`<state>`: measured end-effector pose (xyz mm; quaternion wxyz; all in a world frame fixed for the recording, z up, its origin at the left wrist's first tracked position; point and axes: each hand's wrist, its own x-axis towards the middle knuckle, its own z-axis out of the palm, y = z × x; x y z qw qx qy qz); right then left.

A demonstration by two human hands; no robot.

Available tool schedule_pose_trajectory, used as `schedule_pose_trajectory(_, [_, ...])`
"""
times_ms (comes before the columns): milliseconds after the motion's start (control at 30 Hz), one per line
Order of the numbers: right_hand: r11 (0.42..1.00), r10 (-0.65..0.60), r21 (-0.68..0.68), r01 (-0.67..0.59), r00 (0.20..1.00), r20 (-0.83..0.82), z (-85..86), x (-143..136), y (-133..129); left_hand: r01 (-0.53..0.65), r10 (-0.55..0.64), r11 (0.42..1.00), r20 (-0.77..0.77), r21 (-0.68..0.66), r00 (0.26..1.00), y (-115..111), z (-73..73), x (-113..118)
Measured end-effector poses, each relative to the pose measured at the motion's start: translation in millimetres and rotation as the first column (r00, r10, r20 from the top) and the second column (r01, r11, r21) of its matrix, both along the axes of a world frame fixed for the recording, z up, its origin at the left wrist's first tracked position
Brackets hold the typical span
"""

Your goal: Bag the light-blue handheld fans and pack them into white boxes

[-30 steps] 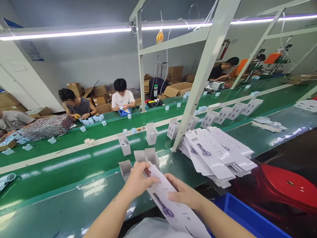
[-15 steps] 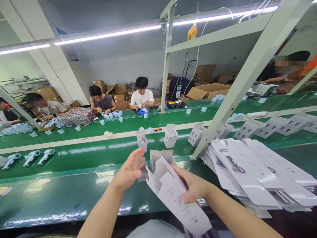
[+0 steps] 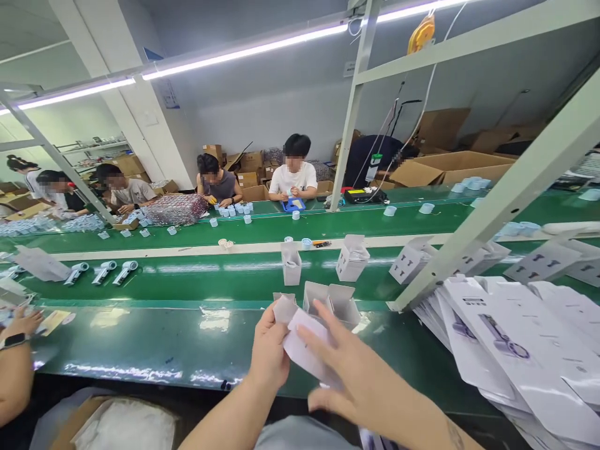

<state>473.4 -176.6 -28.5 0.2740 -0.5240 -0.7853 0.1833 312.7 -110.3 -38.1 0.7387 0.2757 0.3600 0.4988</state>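
Note:
A small white carton (image 3: 302,351) is tilted above the front edge of the green bench, its end flaps up. My left hand (image 3: 270,353) is closed around the carton's left side, thumb on the near face. My right hand (image 3: 349,359) has its fingers spread, the fingertips over or against the carton's flaps and right side; exact contact cannot be made out. Just behind the carton stands an open white box (image 3: 344,306) with raised flaps. The carton's lower part is hidden by my right hand.
Flat printed cartons (image 3: 506,350) are piled at right beside a slanted metal post (image 3: 469,237). Open white boxes (image 3: 354,259) stand along the green belt (image 3: 187,278). Hair-dryer-like devices (image 3: 104,272) lie at left. A co-worker's arm (image 3: 16,356) reaches in at left; several people sit opposite.
My left hand has gone from open beside the carton to gripping it. My right hand has let go and spread its fingers. The carton is turned, and the view has shifted left.

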Motion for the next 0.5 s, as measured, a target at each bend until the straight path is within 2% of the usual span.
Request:
schedule_pose_trajectory(67, [0.996, -0.011, 0.089, 0.006, 0.998, 0.059, 6.6, -10.1, -4.5, -0.009, 0.009, 0.999, 0.008, 0.035, 1.0, -4.7, 0.4, -3.3])
schedule_pose_trajectory(133, [0.993, -0.029, 0.112, 0.029, 1.0, -0.001, 10.7, -13.7, -2.0, 0.024, -0.026, 0.994, 0.026, 0.105, 0.999, -5.0, -0.3, -8.8])
schedule_pose_trajectory(200, [0.998, -0.008, 0.065, 0.014, 0.996, -0.093, 13.2, -11.7, 4.3, 0.086, -0.1, 0.981, 0.073, 0.172, 0.992, -0.3, -1.1, -15.5])
schedule_pose_trajectory(300, [0.997, 0.059, -0.032, -0.065, 0.985, -0.165, 16.4, -4.1, 15.9, 0.251, -0.281, 0.947, 0.138, 0.201, 0.95, 10.0, -0.8, -22.2])
schedule_pose_trajectory(400, [0.979, 0.167, -0.094, -0.182, 0.975, -0.146, 20.0, 3.4, 27.1, 0.392, -0.402, 0.902, 0.024, 0.181, 0.915, 14.6, -1.0, -19.9])
schedule_pose_trajectory(433, [0.968, 0.212, -0.105, -0.228, 0.966, -0.145, 20.9, 4.7, 29.6, 0.382, -0.38, 0.907, -0.049, 0.179, 0.924, 14.2, -2.0, -16.9])
schedule_pose_trajectory(500, [0.964, 0.234, -0.092, -0.249, 0.961, -0.15, 20.6, 3.6, 30.7, 0.253, -0.227, 0.949, -0.15, 0.187, 0.962, 10.9, -5.6, -8.7])
